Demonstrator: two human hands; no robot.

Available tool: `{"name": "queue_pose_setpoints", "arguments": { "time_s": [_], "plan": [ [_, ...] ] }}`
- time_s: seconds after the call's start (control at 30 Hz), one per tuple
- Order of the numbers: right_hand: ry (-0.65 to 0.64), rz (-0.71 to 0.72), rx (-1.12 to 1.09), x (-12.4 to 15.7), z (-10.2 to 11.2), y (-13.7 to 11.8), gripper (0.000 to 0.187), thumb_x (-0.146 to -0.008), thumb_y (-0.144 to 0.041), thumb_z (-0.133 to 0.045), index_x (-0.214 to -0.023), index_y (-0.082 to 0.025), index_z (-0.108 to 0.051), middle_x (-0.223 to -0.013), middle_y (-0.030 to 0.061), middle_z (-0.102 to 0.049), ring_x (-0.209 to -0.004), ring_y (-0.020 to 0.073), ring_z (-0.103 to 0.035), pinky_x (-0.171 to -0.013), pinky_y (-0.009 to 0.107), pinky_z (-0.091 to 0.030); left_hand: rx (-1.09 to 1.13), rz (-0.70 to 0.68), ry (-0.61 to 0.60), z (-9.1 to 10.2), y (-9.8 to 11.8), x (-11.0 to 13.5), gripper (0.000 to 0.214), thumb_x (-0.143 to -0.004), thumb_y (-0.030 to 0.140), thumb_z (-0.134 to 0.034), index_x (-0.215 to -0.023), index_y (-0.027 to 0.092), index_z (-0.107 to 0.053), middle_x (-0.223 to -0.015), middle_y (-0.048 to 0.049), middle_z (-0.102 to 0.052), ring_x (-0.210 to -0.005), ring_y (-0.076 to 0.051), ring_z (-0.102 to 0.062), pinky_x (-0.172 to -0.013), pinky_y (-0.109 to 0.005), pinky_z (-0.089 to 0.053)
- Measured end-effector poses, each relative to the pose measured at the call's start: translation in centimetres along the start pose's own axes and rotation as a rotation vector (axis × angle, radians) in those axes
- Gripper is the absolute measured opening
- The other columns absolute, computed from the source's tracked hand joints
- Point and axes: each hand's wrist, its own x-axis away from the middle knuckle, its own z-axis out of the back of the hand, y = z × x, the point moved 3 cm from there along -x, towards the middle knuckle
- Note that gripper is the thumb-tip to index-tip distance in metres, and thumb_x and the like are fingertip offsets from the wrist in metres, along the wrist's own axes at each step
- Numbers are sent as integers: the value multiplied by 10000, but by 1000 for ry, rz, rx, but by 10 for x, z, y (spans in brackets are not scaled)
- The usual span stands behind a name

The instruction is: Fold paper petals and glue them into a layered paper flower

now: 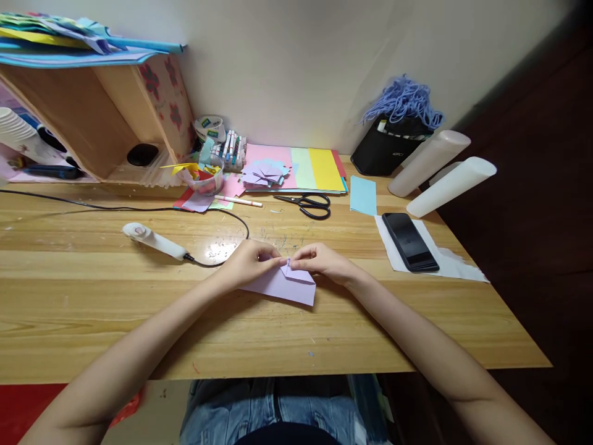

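The black holder (377, 151) at the back right contained pens (403, 135), with a tangle of blue yarn (403, 102) heaped over its top. The clear tub (210, 185) at the back left held yellow and red paper scraps (191, 170), some projecting above the rim. Just behind it stood a group of marker pens (230, 145); their container could not be made out clearly. The wooden box (160, 102) on the left had an open front, and a dark oval object (142, 154) lay inside.

The purple paper (280, 289) was near the middle of the table (361, 334), directly beneath and between the two hands. It bore a folded flap on its upper right part. The left hand (245, 262) pinched its upper edge between thumb and fingers, covering the left portion. The right hand (324, 262) gripped the top of the flap with its fingertips, close beside the left thumb. The longer lower edge extended clear of the fingers, toward the person.

Beyond the hands lay black-handled scissors (316, 213), apart from the paper.
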Motion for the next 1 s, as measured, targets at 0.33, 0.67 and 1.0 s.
{"name": "queue_pose_setpoints", "arguments": {
  "time_s": [0.33, 0.67, 1.0],
  "plan": [
    [-8, 19, -66, 0, -1, 0, 235, -640, -354, -698, -705, -132, -661, -612, -12, -575, -545, 72, -475, -494, 202, -311, 10, -95, -12, -1, -1, -1, 298, -794, 396, -495, -727, 158, -661, -678, -13, -642, -611, -107, -521, -543, -202, -330],
    [22, 103, 15, 2, 1, -6, 222, -660, -344, -678, -735, -135, -680, -682, 13, -625, -637, 105, -529, -592, 231, -379, 127, -105, -13, -1, -1, -2, 279, -791, 377, -497, -747, 160, -668, -738, -14, -664, -673, -125, -553, -612, -215, -379],
    [185, 160, -22, 0, 0, -4, 242, -606, -351, -710, -711, -143, -644, -674, 15, -633, -613, 115, -551, -561, 237, -398, 87, -81, 46, 1, -2, -2, 308, -793, 403, -483, -727, 159, -658, -744, -17, -660, -693, -131, -550, -631, -222, -376]
  ]
}}
